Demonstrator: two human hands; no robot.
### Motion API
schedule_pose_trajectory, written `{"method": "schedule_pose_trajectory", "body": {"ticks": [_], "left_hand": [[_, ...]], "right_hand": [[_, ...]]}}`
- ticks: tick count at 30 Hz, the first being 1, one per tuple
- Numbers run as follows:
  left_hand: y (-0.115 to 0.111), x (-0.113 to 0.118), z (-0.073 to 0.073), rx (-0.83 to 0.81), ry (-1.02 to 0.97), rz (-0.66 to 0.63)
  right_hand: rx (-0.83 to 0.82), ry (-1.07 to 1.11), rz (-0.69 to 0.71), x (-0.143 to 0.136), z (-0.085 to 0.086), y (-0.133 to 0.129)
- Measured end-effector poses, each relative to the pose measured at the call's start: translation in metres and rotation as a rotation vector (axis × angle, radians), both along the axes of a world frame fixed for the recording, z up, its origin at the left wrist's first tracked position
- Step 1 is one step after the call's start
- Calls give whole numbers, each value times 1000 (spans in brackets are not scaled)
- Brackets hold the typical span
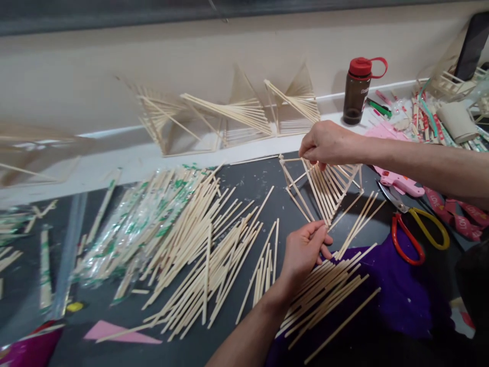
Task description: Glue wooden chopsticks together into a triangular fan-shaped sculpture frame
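A twisted frame of thin wooden sticks [328,188] stands on the dark table in front of me, its slats fanned side by side. My right hand [328,143] is closed at the frame's upper edge, fingertips pinched around a stick end that they mostly cover. At the lower tip of the fan, my left hand [305,250] pinches a wooden stick with thumb and fingers. Whether both hands are on the same stick cannot be made out. Under and beside my left wrist lie several loose sticks [332,285], resting on purple cloth [397,290].
Loose sticks [229,255] and plastic-wrapped sticks [145,214] cover the left side. Similar stick frames [244,117] stand along the wall. Right: scissors [401,206], a pink glue gun [405,183], a red-lidded bottle [353,97]. A pink paper piece [118,332] lies in front.
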State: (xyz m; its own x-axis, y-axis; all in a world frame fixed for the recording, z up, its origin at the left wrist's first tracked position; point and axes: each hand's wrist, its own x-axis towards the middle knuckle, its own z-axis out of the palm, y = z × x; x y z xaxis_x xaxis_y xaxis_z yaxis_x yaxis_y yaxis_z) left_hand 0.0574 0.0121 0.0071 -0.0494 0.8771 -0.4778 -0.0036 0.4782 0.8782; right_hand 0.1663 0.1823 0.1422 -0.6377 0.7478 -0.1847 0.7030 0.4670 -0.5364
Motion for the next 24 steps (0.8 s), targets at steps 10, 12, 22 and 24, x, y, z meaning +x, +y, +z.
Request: {"method": "schedule_pose_trajectory", "body": {"ticks": [10, 12, 22, 24], "left_hand": [[0, -1, 2, -15, 7, -4], [0, -1, 2, -16, 10, -8], [0, -1, -1, -18, 3, -5], [0, -1, 0, -18, 0, -5]], "right_hand": [[123, -195, 94, -7, 2, 3], [128, -211, 108, -7, 2, 4], [146, -280, 154, -10, -1, 8], [178, -291, 160, -11, -3, 8]]}}
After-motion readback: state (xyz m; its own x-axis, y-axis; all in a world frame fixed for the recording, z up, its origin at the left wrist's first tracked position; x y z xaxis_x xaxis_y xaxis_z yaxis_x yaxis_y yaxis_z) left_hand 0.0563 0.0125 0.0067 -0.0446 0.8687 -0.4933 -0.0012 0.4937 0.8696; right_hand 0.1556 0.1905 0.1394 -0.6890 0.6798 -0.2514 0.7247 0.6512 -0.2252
